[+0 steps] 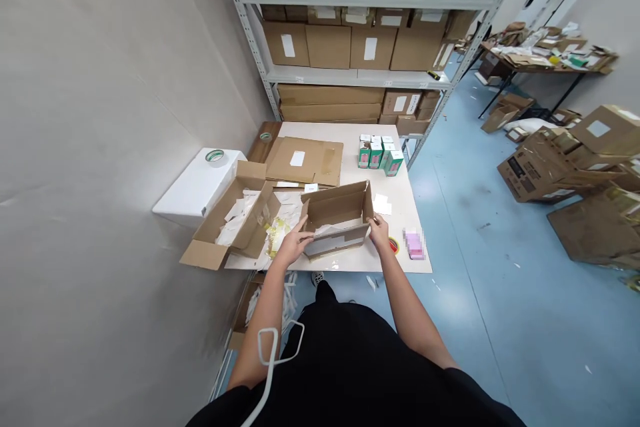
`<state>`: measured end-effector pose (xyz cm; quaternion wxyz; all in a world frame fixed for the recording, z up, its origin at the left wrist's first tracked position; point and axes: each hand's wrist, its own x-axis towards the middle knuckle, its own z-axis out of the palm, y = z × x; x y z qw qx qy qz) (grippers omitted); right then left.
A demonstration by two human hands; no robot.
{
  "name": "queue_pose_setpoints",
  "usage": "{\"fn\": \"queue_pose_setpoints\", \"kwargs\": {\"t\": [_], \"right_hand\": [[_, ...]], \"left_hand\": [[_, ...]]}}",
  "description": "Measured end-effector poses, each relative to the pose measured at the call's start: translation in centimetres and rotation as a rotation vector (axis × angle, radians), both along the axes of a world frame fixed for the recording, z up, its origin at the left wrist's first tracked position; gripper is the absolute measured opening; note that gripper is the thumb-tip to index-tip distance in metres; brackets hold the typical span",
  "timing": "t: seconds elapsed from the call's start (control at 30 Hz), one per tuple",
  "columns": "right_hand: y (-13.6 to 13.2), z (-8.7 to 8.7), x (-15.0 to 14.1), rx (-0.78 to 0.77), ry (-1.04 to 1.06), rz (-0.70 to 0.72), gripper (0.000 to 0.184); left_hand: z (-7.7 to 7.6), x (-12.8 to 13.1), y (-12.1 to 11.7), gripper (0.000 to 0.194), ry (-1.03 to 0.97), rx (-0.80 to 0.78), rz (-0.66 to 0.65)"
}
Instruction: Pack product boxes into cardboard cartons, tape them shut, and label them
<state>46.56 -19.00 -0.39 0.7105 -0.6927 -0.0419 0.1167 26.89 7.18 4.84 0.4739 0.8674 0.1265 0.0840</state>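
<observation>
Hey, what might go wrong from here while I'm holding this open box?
The open box is near the front edge of the table, so it could drop if the grip of the left hand or right hand slips. The right hand might also nudge the nearby tape roll. The left carton's flap juts past the table and may get bumped.

The white surface point(407, 213) is carrying flattened cardboard point(320, 160) toward its far side, green-and-white cartons point(375, 155) near the far right corner, and a tape roll point(394, 245) lying beside a pink item point(415, 245) along the near edge. White papers point(382, 205) are resting behind the roll.
</observation>
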Motion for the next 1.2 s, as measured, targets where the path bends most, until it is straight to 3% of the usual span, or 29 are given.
{"fn": "queue_pose_setpoints", "kwargs": {"t": [0.13, 0.23, 0.4, 0.53, 0.63, 0.83, 1.03, 1.2], "right_hand": [[-1.3, 0.2, -0.6, 0.133, -0.058, 0.095, 0.047], [-2.2, 0.4, -0.8, 0.149, -0.014, 0.162, 0.057], [-4.2, 0.1, -0.6, -0.033, -0.137, 0.369, 0.052], [-4.9, -1.1, -0.4, -0.188, -0.263, 0.505, 0.063], [-4.4, -2.1, -0.7, -0.198, -0.279, 0.433, 0.068], [-2.6, -4.0, -2.4, -0.179, -0.287, 0.164, 0.077], [-2.1, -5.6, -3.6, -0.269, -0.363, 0.048, 0.071], [-1.7, -5.9, -3.8, -0.327, -0.389, -0.002, 0.075]], "left_hand": [[0.6, 0.5, 0.6, 0.024, 0.059, -0.091, 0.0], [0.7, 1.0, 1.0, 0.028, 0.081, -0.106, -0.052], [0.4, 1.8, 1.4, 0.043, 0.099, -0.052, -0.148], [0.5, 2.2, 1.4, 0.055, 0.148, 0.047, -0.197], [0.6, 2.3, 1.0, 0.06, 0.135, 0.114, -0.11], [-0.5, 2.5, -0.4, 0.088, 0.093, 0.142, 0.227], [-2.8, 2.8, -0.7, 0.082, 0.101, 0.149, 0.303], [-3.1, 3.0, -0.7, 0.074, 0.107, 0.321, 0.388]]}}
